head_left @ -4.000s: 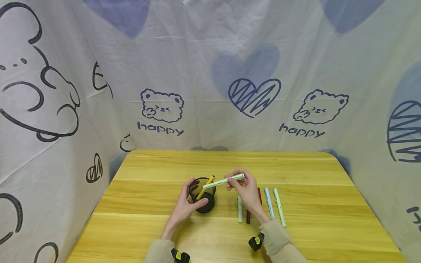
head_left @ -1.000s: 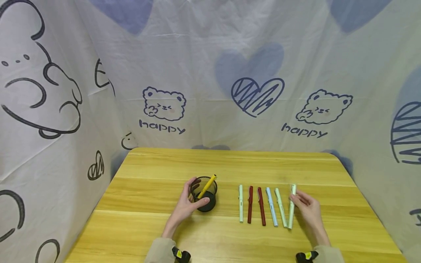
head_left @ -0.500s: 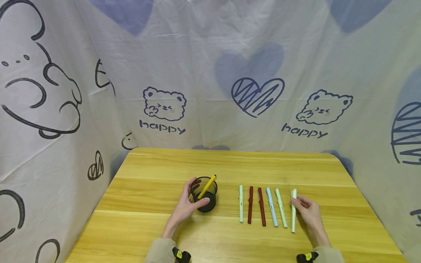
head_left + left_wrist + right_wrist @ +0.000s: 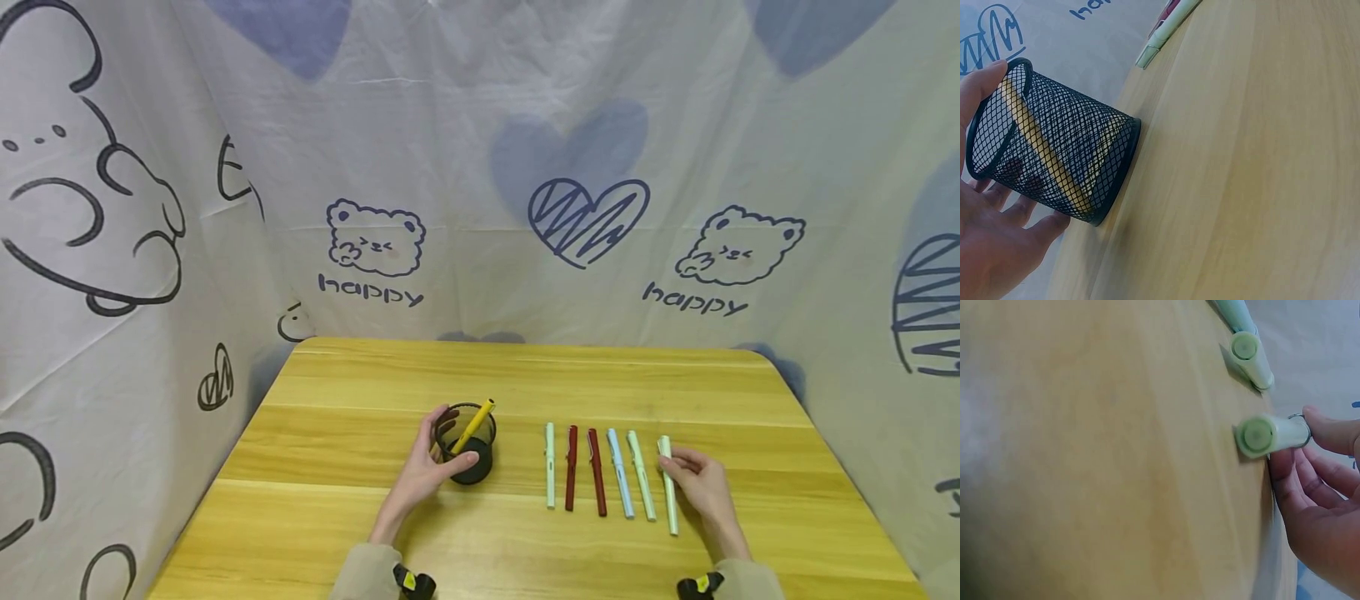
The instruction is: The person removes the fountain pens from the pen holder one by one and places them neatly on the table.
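My left hand [image 4: 425,468] grips a black mesh pen holder [image 4: 1060,140] standing on the table, thumb on one side and fingers on the other. Inside it a yellow pen [image 4: 474,425] leans, its capped end above the rim. At the right end of a row of pens, my right hand [image 4: 701,486] pinches a pale green pen [image 4: 668,487] between thumb and fingers near its clip end. Beside it lie another pale green pen [image 4: 641,475], a light blue pen [image 4: 621,473], two dark red pens [image 4: 571,468] and a mint green pen [image 4: 550,465].
The wooden table [image 4: 360,517] has its far edge against a hanging white cloth [image 4: 457,167] printed with hearts and bears. The cloth also hangs along both sides. Each wrist carries a small black camera [image 4: 413,582].
My right hand carried the pale green pen from beside the holder to the row's right end, then drew it slightly nearer and turned it. The left hand stays on the pen holder.
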Motion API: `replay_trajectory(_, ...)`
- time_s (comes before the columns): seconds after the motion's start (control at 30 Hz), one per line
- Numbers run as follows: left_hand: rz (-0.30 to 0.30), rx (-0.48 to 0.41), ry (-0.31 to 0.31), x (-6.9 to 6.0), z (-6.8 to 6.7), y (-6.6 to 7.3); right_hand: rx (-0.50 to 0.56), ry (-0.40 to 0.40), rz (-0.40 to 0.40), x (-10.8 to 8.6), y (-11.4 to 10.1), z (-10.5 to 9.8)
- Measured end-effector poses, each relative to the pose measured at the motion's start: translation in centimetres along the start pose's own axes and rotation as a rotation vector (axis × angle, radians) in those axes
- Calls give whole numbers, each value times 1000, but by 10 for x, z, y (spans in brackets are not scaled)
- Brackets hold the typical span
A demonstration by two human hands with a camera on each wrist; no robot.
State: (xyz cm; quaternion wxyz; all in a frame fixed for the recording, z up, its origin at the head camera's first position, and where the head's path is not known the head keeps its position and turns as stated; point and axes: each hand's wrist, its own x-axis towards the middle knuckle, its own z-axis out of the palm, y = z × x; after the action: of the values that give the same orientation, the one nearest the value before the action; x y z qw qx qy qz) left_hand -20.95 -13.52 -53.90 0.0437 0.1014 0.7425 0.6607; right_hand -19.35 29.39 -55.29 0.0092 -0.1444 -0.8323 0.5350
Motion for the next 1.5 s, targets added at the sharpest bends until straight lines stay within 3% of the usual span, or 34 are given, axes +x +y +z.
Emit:
replay_trajectory(0.4, 0, 5, 2, -1, 0, -1, -203, 11, -59, 2, -4, -1)
replay_trajectory(0.83, -3, -1, -1, 0, 1, 0, -332, 20, -98, 5, -6, 1)
replay_trajectory(1.0, -3, 5, 2, 0, 1, 0, -365, 17, -131, 5, -8, 1)
replay_trajectory(1.5, -2, -1, -2, -1, 1, 1, -385, 41, -127, 10, -6, 2)
